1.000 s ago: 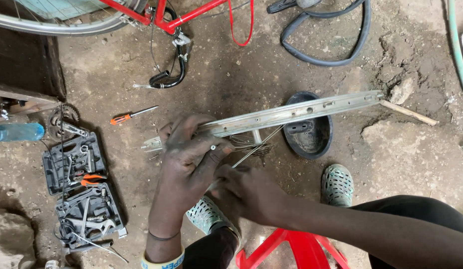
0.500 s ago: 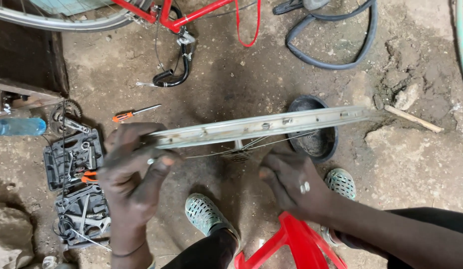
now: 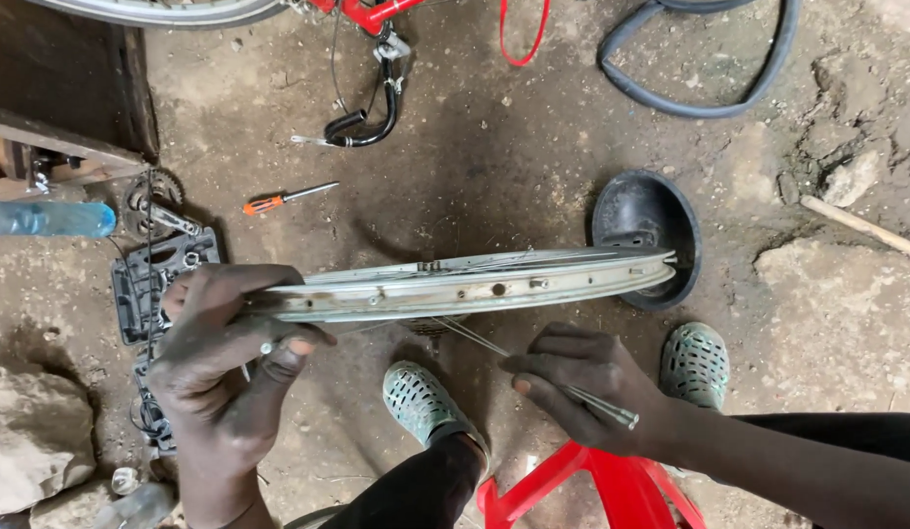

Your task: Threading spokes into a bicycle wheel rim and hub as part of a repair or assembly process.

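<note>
Holding the bicycle wheel rim point(image 3: 465, 289) by its left end, your left hand point(image 3: 225, 362) grips tight. The rim lies sideways above your feet. Your right hand point(image 3: 587, 382), just under it, pinches thin spokes point(image 3: 592, 404).

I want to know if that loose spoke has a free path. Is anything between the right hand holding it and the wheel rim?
Nothing visible does. The right hand pinches a thin spoke just below the rim, which the left hand grips at its left end. Only bare ground and other spokes show in the gap.
</note>
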